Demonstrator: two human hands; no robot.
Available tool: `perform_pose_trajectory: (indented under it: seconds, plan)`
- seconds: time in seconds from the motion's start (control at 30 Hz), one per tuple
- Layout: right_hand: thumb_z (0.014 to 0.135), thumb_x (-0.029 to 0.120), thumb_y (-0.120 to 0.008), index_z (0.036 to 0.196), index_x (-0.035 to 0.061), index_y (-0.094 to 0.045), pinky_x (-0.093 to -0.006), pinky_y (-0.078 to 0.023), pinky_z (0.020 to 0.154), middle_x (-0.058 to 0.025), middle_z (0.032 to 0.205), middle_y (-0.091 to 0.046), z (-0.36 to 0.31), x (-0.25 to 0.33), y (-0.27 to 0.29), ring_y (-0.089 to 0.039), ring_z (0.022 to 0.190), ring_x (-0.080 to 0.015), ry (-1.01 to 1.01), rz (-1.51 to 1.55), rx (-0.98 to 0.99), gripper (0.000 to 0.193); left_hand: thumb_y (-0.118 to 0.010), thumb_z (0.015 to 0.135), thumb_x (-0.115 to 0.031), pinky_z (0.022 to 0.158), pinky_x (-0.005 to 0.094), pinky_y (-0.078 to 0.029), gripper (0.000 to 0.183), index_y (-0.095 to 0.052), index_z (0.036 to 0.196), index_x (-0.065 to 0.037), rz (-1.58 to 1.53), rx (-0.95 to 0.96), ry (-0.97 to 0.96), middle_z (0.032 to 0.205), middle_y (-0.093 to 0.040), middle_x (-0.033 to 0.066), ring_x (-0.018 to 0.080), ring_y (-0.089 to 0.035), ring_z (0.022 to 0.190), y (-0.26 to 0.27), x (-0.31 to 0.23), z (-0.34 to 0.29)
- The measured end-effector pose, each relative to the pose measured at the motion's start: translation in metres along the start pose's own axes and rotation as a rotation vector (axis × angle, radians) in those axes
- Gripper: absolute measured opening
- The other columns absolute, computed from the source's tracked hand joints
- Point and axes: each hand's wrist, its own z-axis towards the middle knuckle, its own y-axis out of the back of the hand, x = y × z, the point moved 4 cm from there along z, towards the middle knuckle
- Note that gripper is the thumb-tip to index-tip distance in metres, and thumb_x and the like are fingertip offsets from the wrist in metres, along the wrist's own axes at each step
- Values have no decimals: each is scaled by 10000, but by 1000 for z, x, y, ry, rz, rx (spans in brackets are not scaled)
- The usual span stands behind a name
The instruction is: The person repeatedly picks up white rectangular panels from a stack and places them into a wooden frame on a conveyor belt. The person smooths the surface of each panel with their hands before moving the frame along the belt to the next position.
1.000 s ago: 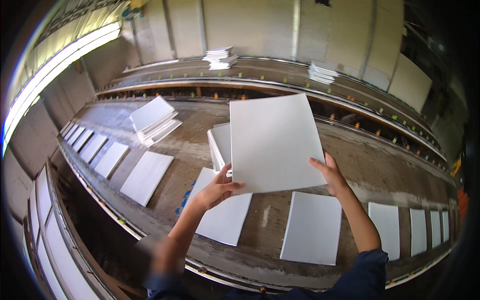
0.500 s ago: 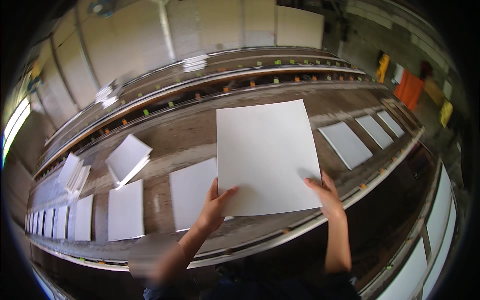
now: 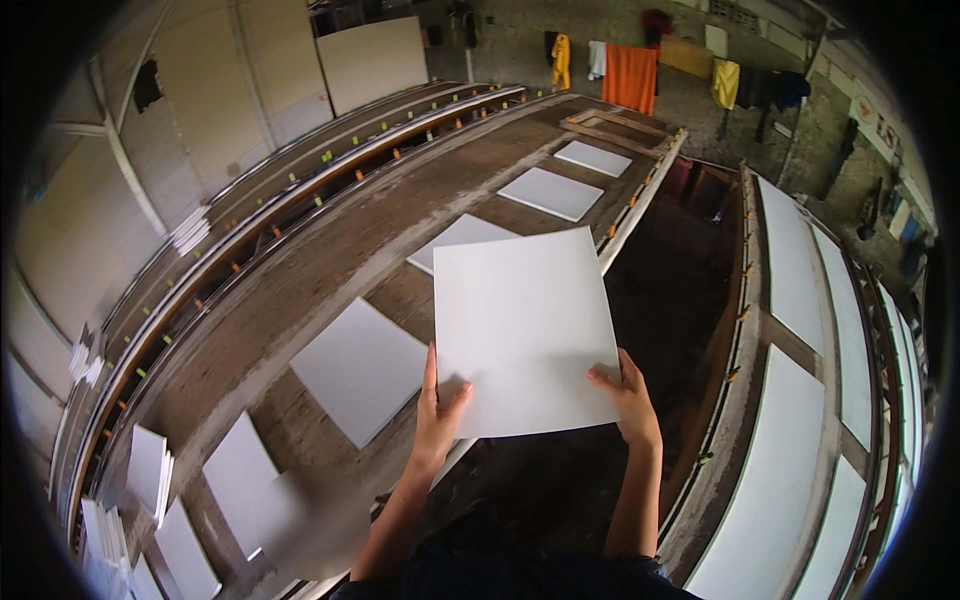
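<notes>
A plain white rectangular sheet (image 3: 525, 325) is held up in front of me, slightly curved along its right edge. My left hand (image 3: 440, 415) grips its lower left side, thumb on the face and fingers partly behind. At the lower right side my right hand (image 3: 630, 405) grips it the same way. Just left of the sheet, a flat white piece (image 3: 362, 370) lies on the long brown table (image 3: 250, 330). Another white piece (image 3: 465, 238) lies beyond, partly covered by the held sheet. The hidden fingertips do not show.
More white pieces (image 3: 552, 193) lie in a row along the table, with a wooden frame (image 3: 615, 133) at its far end. Small stacks (image 3: 150, 470) stand at lower left. A dark aisle (image 3: 640, 310) separates a second table bearing long white pieces (image 3: 770, 470). Cloths (image 3: 630, 80) hang behind.
My view has swung to the right, bringing the aisle and the right-hand table further in. Both hands keep hold of the same white sheet, now over the table's near edge and the aisle.
</notes>
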Motion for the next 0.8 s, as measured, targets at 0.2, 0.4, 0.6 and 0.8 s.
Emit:
perform_pose_trajectory:
  seconds: [0.2,0.4,0.6,0.8]
  plan:
    - [812,123,-665,1272,-60,-448,-289,-405,910,-119,1161,-561,50,-18,22,-552,1026,-174,-51,-4,16,541,-592,875,-87,1041,316,-298,733,-156,1462,-39,99,-6,-66,1413,-361,163,216,-380,1262,-23,15,35]
    - [801,68,-663,1234,-61,-473,-294,-436,868,-88,1066,-592,121,-24,14,-565,960,-166,-32,-33,137,490,-561,889,-47,1077,361,-274,766,-65,1473,-68,74,-79,-95,1495,-226,156,255,-309,1334,-27,33,70]
    - [801,95,-669,1218,-41,-493,-278,-453,813,-69,1020,-593,195,-23,23,-569,907,-145,-56,-40,228,473,-573,883,-34,1068,364,-291,770,-78,1472,-64,227,-187,-142,1495,-221,157,258,-309,1333,-50,35,113]
    - [802,97,-681,1249,-61,-466,-283,-419,896,-103,1116,-579,288,-14,75,-546,1012,-165,-47,21,305,521,-620,856,-38,1060,372,-305,810,-93,1471,-60,317,-258,-194,1490,-226,170,264,-308,1333,-121,54,183]
